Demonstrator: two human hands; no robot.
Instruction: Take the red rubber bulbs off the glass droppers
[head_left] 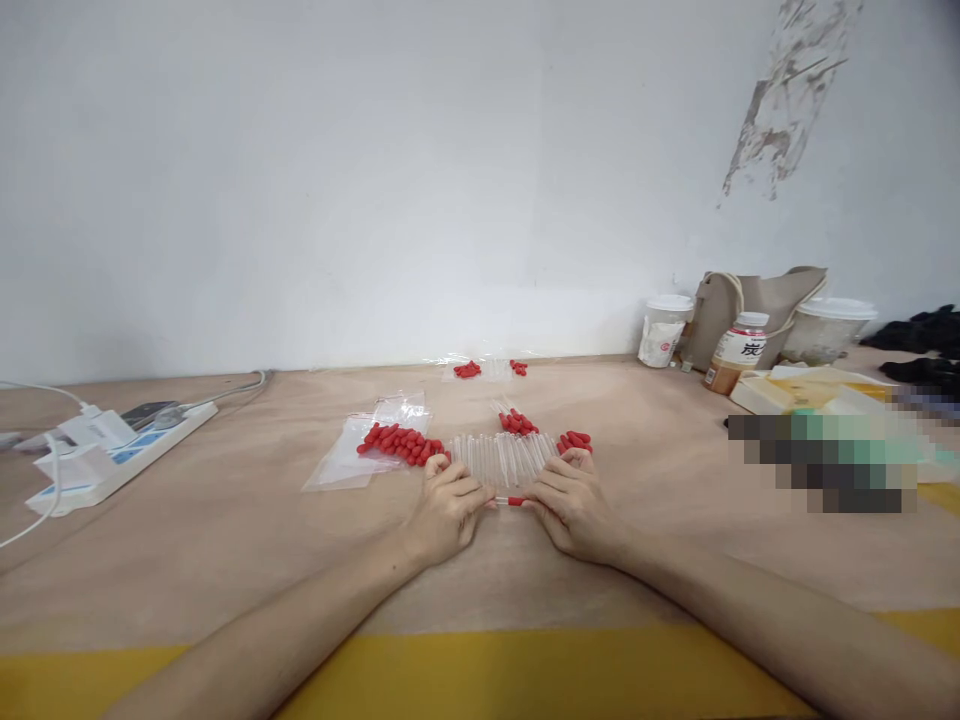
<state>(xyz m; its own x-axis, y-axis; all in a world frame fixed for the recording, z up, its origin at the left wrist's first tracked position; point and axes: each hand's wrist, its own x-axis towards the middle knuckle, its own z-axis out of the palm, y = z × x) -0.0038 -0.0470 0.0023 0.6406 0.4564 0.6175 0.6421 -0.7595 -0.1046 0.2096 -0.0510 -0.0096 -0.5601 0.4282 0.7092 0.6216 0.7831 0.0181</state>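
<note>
A row of clear thin tubes (504, 457) lies side by side on the wooden table (225, 540). My left hand (446, 510) and my right hand (570, 505) rest just in front of it, fingers curled and pinched toward each other on one clear tube with a red cap (511, 500). Loose red caps (397, 442) lie in a pile on a clear plastic bag (367, 445) to the left. More red caps (517, 423) sit behind the tubes, and a few red caps (576, 440) beside my right hand.
A white power strip (112, 455) with plugs and cables lies at the left. At the back right stand cups (664, 330), a bottle (739, 352), a tan bag (765, 300) and boxes (802, 390). Another small bag with red caps (484, 368) lies by the wall.
</note>
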